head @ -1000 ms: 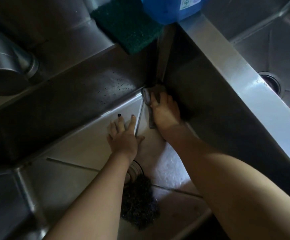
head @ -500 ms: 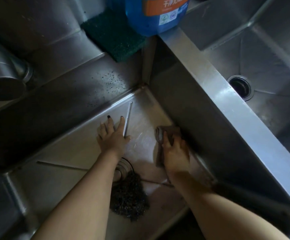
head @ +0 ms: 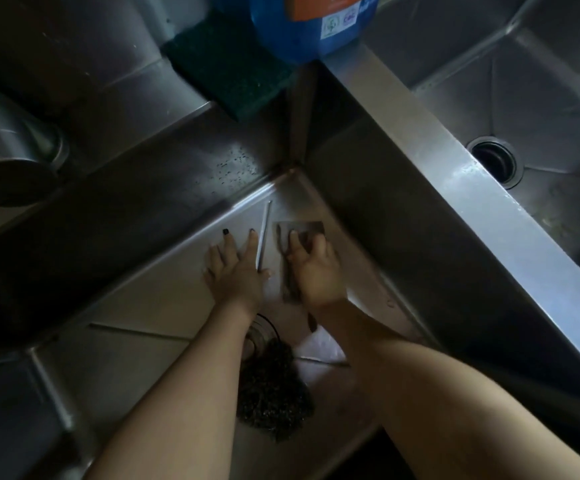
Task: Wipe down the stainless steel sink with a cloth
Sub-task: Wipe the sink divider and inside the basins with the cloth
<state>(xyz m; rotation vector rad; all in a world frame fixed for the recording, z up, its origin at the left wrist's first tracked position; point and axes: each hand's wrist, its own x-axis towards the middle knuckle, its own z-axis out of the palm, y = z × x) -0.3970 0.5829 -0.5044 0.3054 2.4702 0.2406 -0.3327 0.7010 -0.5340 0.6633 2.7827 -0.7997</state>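
I look down into the left basin of a stainless steel sink (head: 150, 306). My left hand (head: 236, 268) lies flat on the basin floor with its fingers spread, beside a raised crease. Just right of it, my right hand (head: 316, 271) presses a small grey cloth (head: 302, 227) onto the floor, fingers bent over it; this hand is motion-blurred. The cloth sticks out past the fingertips, a short way from the far right corner of the basin.
A dark steel-wool scourer (head: 274, 393) lies by the drain (head: 257, 336) under my forearms. A green scouring pad (head: 226, 74) and a blue bottle (head: 309, 26) sit on the back ledge. The faucet (head: 14, 161) hangs at left. A divider (head: 454, 174) separates the right basin and its drain (head: 494, 162).
My right hand dragged the cloth out of the far corner back along the right wall, then slid it forward again beside my left hand. The left hand stayed planted.
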